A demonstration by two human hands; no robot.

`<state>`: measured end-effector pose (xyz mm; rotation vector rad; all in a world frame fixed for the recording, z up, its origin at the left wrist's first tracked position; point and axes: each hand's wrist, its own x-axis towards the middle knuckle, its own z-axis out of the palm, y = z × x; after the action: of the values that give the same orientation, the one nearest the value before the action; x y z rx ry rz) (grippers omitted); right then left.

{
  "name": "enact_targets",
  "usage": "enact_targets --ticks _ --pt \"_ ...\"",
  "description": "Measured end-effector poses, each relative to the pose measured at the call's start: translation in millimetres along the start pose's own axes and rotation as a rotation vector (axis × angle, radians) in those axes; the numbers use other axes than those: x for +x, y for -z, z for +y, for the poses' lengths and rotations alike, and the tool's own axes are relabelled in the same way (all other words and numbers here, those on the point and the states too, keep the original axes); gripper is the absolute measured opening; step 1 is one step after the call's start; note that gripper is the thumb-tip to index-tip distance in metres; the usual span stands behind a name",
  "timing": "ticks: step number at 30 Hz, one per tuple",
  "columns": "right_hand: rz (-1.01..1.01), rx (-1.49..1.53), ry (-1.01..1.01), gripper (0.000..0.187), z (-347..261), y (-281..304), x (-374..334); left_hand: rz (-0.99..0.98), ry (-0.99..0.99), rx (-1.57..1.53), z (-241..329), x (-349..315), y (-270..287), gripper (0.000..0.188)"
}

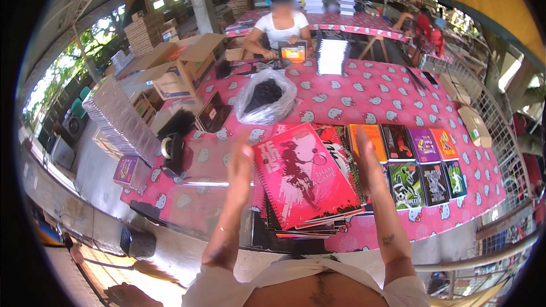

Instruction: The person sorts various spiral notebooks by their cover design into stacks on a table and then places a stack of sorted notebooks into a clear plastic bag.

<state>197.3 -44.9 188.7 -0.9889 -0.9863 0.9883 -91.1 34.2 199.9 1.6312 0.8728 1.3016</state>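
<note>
A stack of spiral notebooks with a pink-and-red top notebook (pixel 304 182) lies on the table in front of me, its books fanned unevenly. My left hand (pixel 240 165) stands upright just off the stack's left side, fingers stretched out, holding nothing. On the other side, my right hand (pixel 370 162) is raised on edge with straight fingers, between the stack and a row of notebooks; it holds nothing either. Whether either palm touches the stack I cannot tell. Beneath the pink notebook, black and patterned covers (pixel 335 142) stick out at the back and right.
Colourful notebooks (pixel 406 185) lie in rows at right. A clear bag of black pieces (pixel 266 95), a tape dispenser (pixel 172 153) and a tall notebook stack (pixel 120 118) stand leftward. Across the pink patterned table (pixel 364 92), a co-worker (pixel 281 25) handles a notebook beside an open carton (pixel 181 71).
</note>
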Motion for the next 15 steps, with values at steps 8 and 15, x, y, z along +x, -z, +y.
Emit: enact_targets --ticks 8,15 --pt "-0.122 -0.158 -0.131 0.089 -2 -33 -13 -0.324 0.054 0.109 2 16 -16 0.088" --pt "-0.054 0.124 -0.158 0.085 28 -23 -22 -0.082 0.565 -0.671 -10 -17 -28 0.084"
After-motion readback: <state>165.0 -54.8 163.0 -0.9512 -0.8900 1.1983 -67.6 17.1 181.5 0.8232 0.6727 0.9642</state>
